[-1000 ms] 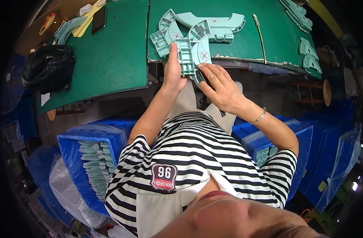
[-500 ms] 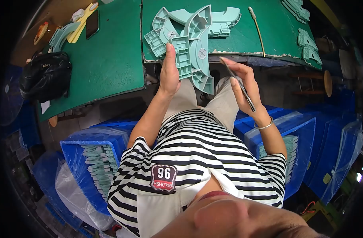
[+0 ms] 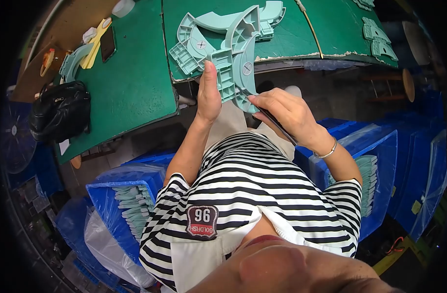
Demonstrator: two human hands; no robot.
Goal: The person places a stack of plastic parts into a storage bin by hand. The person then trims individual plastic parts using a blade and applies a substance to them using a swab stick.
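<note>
A pale green molded plastic part (image 3: 246,68), curved with open ribs and a round marked disc, is tilted over the near edge of the table. My left hand (image 3: 210,100) grips its ribbed side, thumb upright along it. My right hand (image 3: 289,115) is closed on a slim dark blade-like tool (image 3: 278,128). The tool's front end and my fingertips meet the part's lower tip; whether the edge cuts into it is hidden. Behind the held piece lies a similar pale green part (image 3: 201,45) on the green table (image 3: 135,73).
A thin rod (image 3: 311,29) lies right of the parts, with more green pieces (image 3: 378,39) beyond. To the left are a black bag (image 3: 60,111), a phone (image 3: 108,45) and a white roll (image 3: 123,8). Blue bins (image 3: 103,188) holding green parts flank my body.
My right hand has moved left and down with the tool, from beside the part to its lower tip. My left hand keeps its grip. The view has shifted slightly.
</note>
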